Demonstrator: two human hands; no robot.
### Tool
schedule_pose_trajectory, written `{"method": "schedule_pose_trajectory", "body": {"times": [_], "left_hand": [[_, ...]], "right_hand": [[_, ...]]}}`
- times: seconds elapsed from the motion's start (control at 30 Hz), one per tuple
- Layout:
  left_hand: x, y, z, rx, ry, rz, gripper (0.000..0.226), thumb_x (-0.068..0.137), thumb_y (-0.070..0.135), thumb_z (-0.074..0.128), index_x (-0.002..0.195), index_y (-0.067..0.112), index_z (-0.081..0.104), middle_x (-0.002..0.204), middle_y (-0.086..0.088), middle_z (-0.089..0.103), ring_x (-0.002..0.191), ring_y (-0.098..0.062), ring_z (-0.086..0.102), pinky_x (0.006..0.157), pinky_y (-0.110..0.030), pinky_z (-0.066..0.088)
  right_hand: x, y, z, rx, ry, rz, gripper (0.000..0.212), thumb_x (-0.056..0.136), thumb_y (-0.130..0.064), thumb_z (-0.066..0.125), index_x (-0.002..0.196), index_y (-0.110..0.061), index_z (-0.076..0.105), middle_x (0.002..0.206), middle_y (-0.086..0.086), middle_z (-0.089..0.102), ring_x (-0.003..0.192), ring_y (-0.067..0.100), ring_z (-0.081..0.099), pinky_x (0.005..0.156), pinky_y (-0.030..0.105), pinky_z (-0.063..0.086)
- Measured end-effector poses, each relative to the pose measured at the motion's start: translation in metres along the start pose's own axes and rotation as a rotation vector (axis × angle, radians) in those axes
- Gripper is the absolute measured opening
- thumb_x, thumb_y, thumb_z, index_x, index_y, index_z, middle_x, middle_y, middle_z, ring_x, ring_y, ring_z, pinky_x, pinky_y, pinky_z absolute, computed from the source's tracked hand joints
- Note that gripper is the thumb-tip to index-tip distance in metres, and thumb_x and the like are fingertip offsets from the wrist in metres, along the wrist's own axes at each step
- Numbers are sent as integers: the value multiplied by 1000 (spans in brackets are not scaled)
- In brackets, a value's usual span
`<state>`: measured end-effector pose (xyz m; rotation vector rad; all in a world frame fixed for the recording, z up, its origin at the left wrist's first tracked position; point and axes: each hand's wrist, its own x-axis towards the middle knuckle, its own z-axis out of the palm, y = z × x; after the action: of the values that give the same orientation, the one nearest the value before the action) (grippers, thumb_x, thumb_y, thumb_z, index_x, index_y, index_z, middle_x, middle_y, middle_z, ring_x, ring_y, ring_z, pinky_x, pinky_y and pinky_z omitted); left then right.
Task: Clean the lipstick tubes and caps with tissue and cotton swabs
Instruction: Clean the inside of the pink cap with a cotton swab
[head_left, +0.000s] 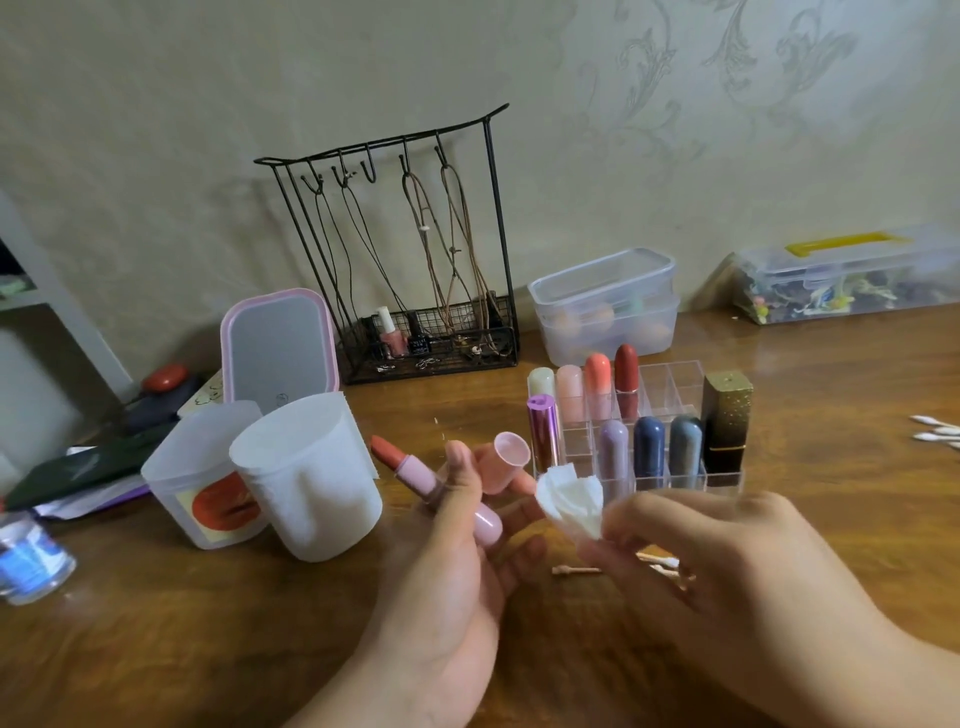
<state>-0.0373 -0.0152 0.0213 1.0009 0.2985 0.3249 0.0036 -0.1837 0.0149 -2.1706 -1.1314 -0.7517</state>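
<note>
Left fingers (457, 467): we see them curled round an open pink lipstick (434, 480), its reddish tip pointing up and to the left, thumb lying across the tube.
Left hand (447, 561): palm turned toward us; it also holds the pink cap (501, 462), open end up, between the fingertips just right of the tube.
Right fingers (639, 525): we see them pinching a bunched white tissue (569, 501), which sits just beside the cap; we cannot tell if they touch.
Right hand (727, 566): back toward us, raised above the counter (208, 623).
Cotton swabs (576, 570): a few lie on the counter under the right hand; more (935, 428) lie at the far right edge.
Clear rack (670, 384): behind the hands, with capped lipsticks standing in its compartments, a black and gold one (726, 421) at its right end.
White tubs (306, 483): two stand left of the hands, the nearer one holding white pads.
Further back: a pink-framed mirror (280, 348), a black wire stand (410, 249) hung with cords, and clear lidded boxes (608, 306) against the wall.
</note>
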Motion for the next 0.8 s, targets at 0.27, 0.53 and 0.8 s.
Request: {"method": "schedule_pose_trajectory", "body": {"times": [0.27,0.53,0.8], "left_hand": [[-4,-4,5,66,103,64,46,72,46,58,95,8,70,78,-9,70,97,-30,68,91,-49,53],[-11,-4,9,159,-34,262,25,79,38,53,73,25,73,84,-7,74,87,-20,71,94,-47,50],[-10,0,8,47,-149,169,25,77,35,53,75,17,70,73,-10,66,73,-19,66,60,-31,56]], "right_hand": [[2,-10,0,239,-78,212,23,87,-53,64,75,-34,65,71,-22,68,57,-4,61,49,19,51],[12,-18,-4,1019,-15,824,45,79,-57,62,92,-13,62,69,8,72,68,33,73,49,40,55],[14,-12,-5,1071,144,881,16,83,-15,65,94,-5,72,76,19,74,55,24,68,34,27,43]]}}
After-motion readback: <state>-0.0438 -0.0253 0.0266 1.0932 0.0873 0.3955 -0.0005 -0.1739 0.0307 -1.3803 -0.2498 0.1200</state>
